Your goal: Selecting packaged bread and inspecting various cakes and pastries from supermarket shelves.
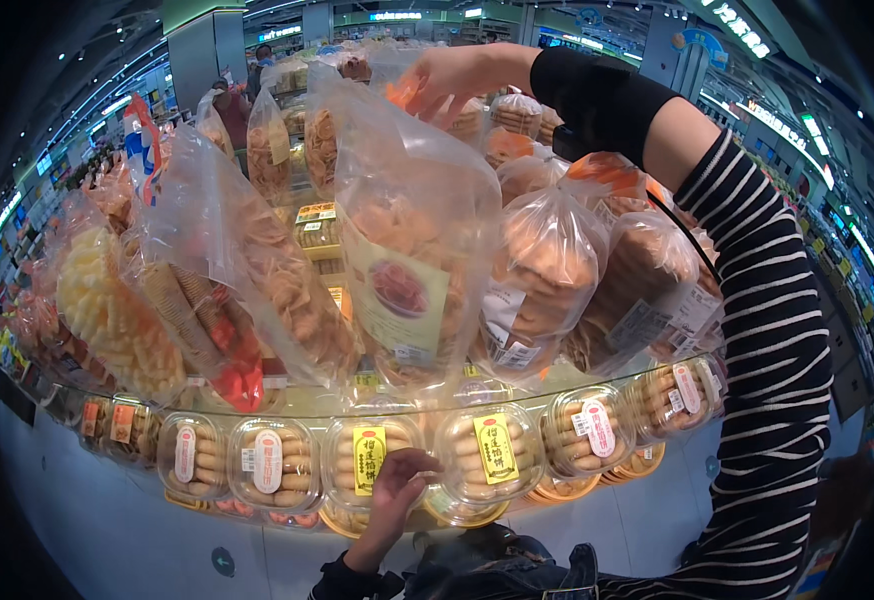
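My right hand reaches over the top of the display, its fingers closed on an orange bag tie behind a tall clear plastic bag of snack chips. Whether the tie belongs to that bag cannot be told. Low down, my left hand hangs with bent fingers in front of a clear clamshell box of pastries with a yellow label, holding nothing visible. A similar yellow-labelled box sits just right of it. Right of the tall bag stands a tied bag of round flat cakes.
More bags crowd the glass-edged shelf, among them yellow puffed snacks and wafer rolls. Clamshell boxes line its front. A person stands beyond the display, near a pillar.
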Tool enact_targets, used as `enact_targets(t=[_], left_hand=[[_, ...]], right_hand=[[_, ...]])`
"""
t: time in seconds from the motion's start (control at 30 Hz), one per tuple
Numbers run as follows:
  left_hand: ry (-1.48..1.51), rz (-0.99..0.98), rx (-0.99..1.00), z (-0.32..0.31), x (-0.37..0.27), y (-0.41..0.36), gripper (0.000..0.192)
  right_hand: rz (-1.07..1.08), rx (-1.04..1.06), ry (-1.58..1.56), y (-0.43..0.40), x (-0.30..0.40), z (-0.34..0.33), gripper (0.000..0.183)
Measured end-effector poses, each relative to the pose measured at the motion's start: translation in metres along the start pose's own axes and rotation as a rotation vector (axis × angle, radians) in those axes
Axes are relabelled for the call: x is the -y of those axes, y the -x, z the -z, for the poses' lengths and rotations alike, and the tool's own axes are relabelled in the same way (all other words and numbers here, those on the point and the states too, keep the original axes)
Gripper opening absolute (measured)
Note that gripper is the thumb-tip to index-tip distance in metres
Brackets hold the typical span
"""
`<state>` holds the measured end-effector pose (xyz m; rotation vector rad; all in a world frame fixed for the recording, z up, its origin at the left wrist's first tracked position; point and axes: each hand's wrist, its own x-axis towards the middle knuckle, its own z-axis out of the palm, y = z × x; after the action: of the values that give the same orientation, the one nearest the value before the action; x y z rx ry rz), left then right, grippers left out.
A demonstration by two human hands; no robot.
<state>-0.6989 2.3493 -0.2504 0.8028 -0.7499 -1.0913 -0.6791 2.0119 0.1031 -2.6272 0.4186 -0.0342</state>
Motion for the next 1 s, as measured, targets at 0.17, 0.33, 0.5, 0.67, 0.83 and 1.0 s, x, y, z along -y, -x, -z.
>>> enact_targets(t=[0.17,0.33,0.5,0.67,0.83,1.0], left_hand=[[-0.004,-0.022,0.002,-0.004,-0.001,0.005,0.035],[-0.069,-0.037,0.079,-0.013,-0.003,0.006,0.031],[-0.144,-0.071,0.142,-0.021,0.001,0.004,0.031],[-0.25,-0.062,0.064,-0.043,-0.014,-0.004,0.034],[-0.362,-0.296,0.048,-0.067,-0.018,-0.023,0.049],[-0.611,-0.579,0.052,-0.099,-0.037,-0.041,0.064]], right_hand=[[-0.009,-0.198,0.151,0.031,0.014,0.03,0.04],[0.089,-0.384,-0.108,0.097,0.045,0.083,0.032],[0.216,-0.744,0.078,0.19,0.092,0.075,0.024],[0.415,-0.85,0.402,0.28,0.077,0.0,0.027],[0.328,-0.893,0.049,0.331,0.048,-0.125,0.028],[0.223,-0.777,-0.523,0.322,0.006,-0.225,0.04]])
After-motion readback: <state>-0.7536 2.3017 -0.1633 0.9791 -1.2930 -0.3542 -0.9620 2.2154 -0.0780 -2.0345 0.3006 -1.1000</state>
